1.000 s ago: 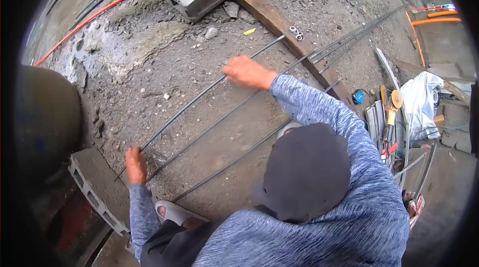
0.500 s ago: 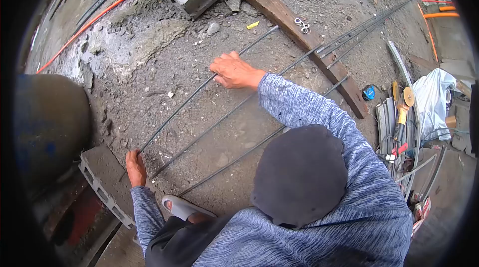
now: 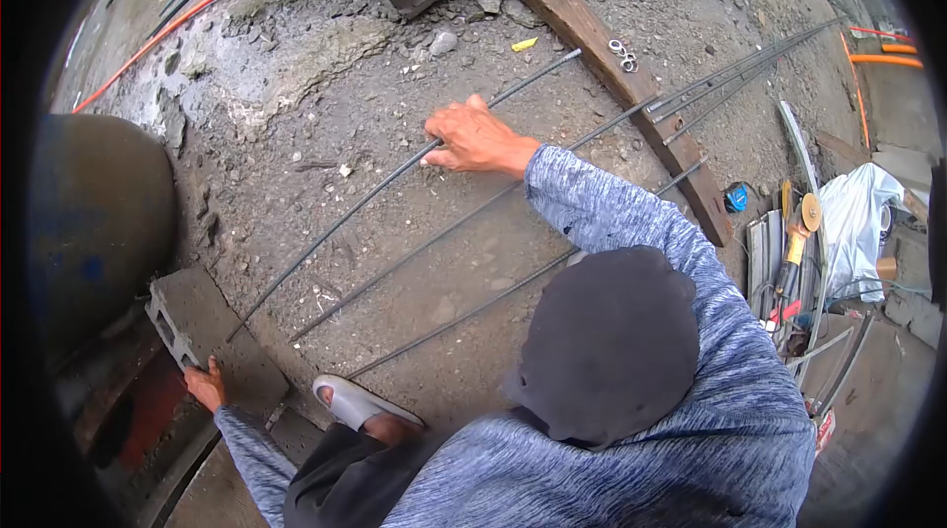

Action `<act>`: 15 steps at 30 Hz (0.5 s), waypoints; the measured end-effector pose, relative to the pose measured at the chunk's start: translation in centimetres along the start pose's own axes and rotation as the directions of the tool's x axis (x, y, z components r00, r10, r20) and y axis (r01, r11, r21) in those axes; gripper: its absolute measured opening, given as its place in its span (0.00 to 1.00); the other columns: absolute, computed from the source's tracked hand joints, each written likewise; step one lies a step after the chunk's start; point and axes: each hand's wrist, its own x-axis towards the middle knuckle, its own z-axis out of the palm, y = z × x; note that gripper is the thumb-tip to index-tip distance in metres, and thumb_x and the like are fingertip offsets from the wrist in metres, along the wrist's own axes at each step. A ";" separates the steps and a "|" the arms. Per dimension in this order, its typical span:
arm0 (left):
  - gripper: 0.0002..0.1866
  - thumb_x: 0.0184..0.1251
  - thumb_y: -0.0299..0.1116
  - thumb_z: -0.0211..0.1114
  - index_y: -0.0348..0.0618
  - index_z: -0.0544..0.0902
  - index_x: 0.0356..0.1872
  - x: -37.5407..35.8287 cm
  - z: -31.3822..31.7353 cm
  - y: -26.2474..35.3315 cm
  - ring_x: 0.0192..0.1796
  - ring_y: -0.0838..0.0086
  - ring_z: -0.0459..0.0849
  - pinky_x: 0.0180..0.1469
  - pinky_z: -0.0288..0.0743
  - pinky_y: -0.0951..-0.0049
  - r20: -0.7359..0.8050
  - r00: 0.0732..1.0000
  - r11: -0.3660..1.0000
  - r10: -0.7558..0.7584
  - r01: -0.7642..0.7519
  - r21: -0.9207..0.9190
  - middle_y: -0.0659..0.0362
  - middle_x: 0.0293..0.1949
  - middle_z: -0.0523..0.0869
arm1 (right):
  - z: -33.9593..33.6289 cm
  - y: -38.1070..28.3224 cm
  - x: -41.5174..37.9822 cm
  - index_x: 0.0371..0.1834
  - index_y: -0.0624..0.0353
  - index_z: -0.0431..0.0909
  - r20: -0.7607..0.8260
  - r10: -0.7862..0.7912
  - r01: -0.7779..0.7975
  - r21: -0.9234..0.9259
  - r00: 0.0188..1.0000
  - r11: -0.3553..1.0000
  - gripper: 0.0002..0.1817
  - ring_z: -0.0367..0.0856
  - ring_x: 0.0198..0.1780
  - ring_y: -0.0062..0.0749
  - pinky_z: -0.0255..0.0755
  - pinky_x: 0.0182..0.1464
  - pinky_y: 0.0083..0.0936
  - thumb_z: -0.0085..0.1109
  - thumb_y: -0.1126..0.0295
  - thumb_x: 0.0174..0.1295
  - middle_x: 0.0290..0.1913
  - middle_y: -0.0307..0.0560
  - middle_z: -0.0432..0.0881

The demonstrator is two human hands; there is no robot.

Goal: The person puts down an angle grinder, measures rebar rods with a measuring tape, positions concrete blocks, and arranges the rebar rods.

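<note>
My right hand (image 3: 477, 138) is closed around a long steel rebar (image 3: 335, 232), which slants from the upper right down to the left. The rebar's low end reaches the hollow concrete block (image 3: 212, 316) at the lower left. My left hand (image 3: 206, 385) grips the edge of that block, with the thumb on its upper face; the fingers underneath are partly hidden. Two more rebars lie roughly parallel on the ground, a middle one (image 3: 395, 264) and a nearer one (image 3: 449, 324). My cap and right sleeve cover parts of them.
A wooden beam (image 3: 592, 25) lies beyond, carrying small metal rings (image 3: 621, 55) and rebar ends. On the right are a blue tape measure (image 3: 735, 196), an angle grinder (image 3: 796, 244) and a plastic bag (image 3: 860, 222). A rounded drum (image 3: 104, 222) stands at left; a sandalled foot (image 3: 355, 405) is near the block.
My left hand has let go of the rebar and moved down and left onto the concrete block, which has shifted. My right hand keeps its hold. The view has moved slightly.
</note>
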 end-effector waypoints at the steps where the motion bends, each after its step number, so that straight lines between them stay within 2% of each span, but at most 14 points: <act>1: 0.34 0.61 0.53 0.79 0.28 0.82 0.51 1.2 0.2 -0.9 0.47 0.37 0.84 0.52 0.76 0.45 0.072 0.994 0.994 -0.084 0.088 -0.060 0.35 0.41 0.85 | 0.2 0.1 -0.1 0.39 0.57 0.83 -0.013 -0.002 0.002 -0.003 1.000 1.000 0.20 0.84 0.52 0.48 0.64 0.58 0.51 0.72 0.49 0.63 0.42 0.50 0.86; 4: 0.36 0.59 0.56 0.79 0.25 0.82 0.45 2.3 -0.2 -1.4 0.51 0.36 0.84 0.53 0.77 0.47 0.023 0.982 0.973 -0.185 0.187 -0.132 0.34 0.45 0.87 | 0.6 0.2 -0.4 0.38 0.57 0.83 -0.045 -0.014 0.014 -0.005 0.999 1.000 0.22 0.84 0.51 0.48 0.64 0.59 0.50 0.73 0.48 0.62 0.40 0.50 0.86; 5: 0.40 0.57 0.59 0.80 0.22 0.83 0.47 3.4 -1.1 -1.7 0.55 0.39 0.86 0.56 0.78 0.49 0.331 0.935 0.982 -0.127 0.166 -0.094 0.33 0.49 0.88 | 0.8 0.4 -0.4 0.38 0.57 0.83 -0.052 -0.018 0.019 0.000 0.998 1.000 0.22 0.85 0.51 0.48 0.64 0.59 0.50 0.73 0.48 0.62 0.40 0.50 0.87; 8: 0.44 0.55 0.60 0.80 0.20 0.84 0.52 4.6 -2.4 -0.6 0.57 0.42 0.87 0.59 0.78 0.52 0.469 0.881 0.940 -0.062 0.209 -0.270 0.34 0.52 0.89 | 0.8 0.4 -0.5 0.38 0.58 0.83 -0.043 -0.010 0.011 0.024 0.999 1.000 0.23 0.85 0.50 0.48 0.64 0.59 0.50 0.72 0.47 0.62 0.39 0.50 0.87; 9: 0.45 0.54 0.58 0.81 0.21 0.83 0.58 4.7 -2.4 0.0 0.58 0.47 0.87 0.61 0.78 0.54 0.442 0.894 0.914 -0.069 0.235 -0.332 0.35 0.55 0.88 | 0.7 0.5 -0.5 0.38 0.58 0.83 -0.036 -0.005 0.006 0.029 0.999 1.000 0.23 0.85 0.50 0.48 0.64 0.59 0.50 0.72 0.46 0.62 0.39 0.50 0.87; 12: 0.45 0.55 0.58 0.81 0.22 0.83 0.59 4.7 -2.7 1.5 0.60 0.48 0.87 0.61 0.77 0.54 0.460 0.878 0.978 -0.132 0.190 -0.084 0.36 0.57 0.88 | 0.5 0.5 -0.4 0.38 0.58 0.84 -0.016 0.002 -0.002 0.026 1.000 1.000 0.24 0.86 0.50 0.49 0.64 0.60 0.49 0.72 0.46 0.62 0.39 0.51 0.87; 13: 0.44 0.56 0.57 0.80 0.24 0.82 0.61 5.2 0.2 -0.7 0.61 0.48 0.87 0.63 0.77 0.55 0.438 0.891 0.968 -0.118 0.201 -0.149 0.36 0.58 0.88 | 0.5 0.8 -0.5 0.38 0.58 0.84 -0.022 0.005 -0.005 0.019 1.000 1.000 0.24 0.86 0.50 0.49 0.64 0.60 0.49 0.72 0.46 0.62 0.39 0.51 0.87; 15: 0.43 0.56 0.56 0.80 0.25 0.82 0.62 4.7 0.8 -1.9 0.61 0.47 0.86 0.64 0.77 0.55 0.446 0.895 0.907 0.006 0.183 -0.380 0.36 0.58 0.88 | 0.7 1.5 -0.7 0.39 0.58 0.84 -0.028 0.006 -0.006 0.010 1.000 1.000 0.24 0.86 0.50 0.49 0.63 0.60 0.49 0.72 0.46 0.62 0.39 0.51 0.88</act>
